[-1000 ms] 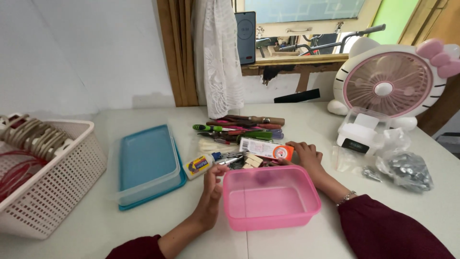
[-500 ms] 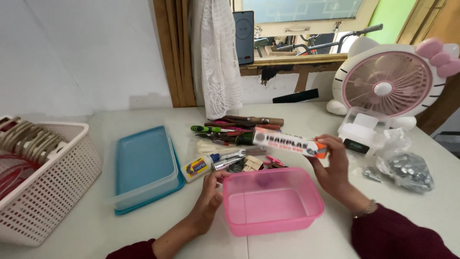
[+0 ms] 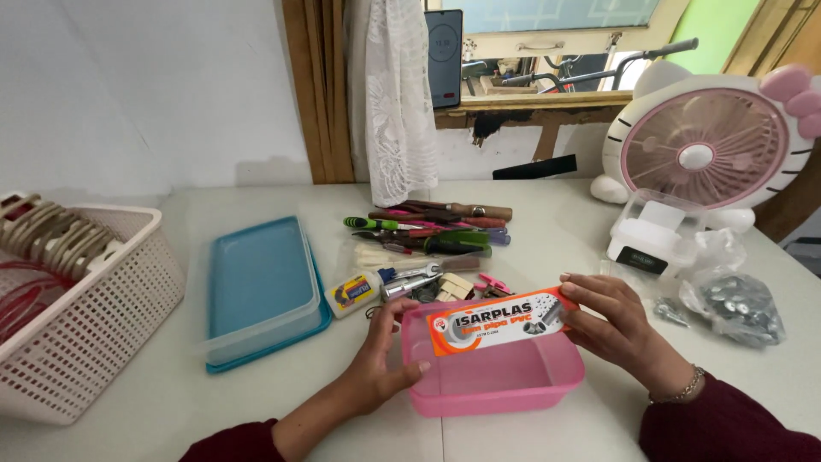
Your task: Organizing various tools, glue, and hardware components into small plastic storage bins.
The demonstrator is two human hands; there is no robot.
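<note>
Your right hand [image 3: 614,327] is closed around the right end of an orange and white flat box [image 3: 500,321], fingers curled over its top edge, holding it level over the pink tub [image 3: 496,376] at lower centre of the frame. Your left hand [image 3: 383,355] is partly open, thumb and fingers pressed on the tub's left rim and wall. The tub sits on a pale grey-white table [image 3: 547,214] that fills the lower half of the picture. Just above the tub lies a heap of pens and small tools [image 3: 432,231], with a small glue bottle [image 3: 352,292] at its left. Left of centre is a blue lid [image 3: 261,287]; at the far left stands a white lattice basket [image 3: 94,316]. At right are a bag of metal screws [image 3: 735,304], a clear small box [image 3: 654,239] and a pink and white fan [image 3: 705,154]. Behind, a white wall [image 3: 145,85], a lace curtain [image 3: 393,94] and a wooden window sill [image 3: 530,103].
</note>
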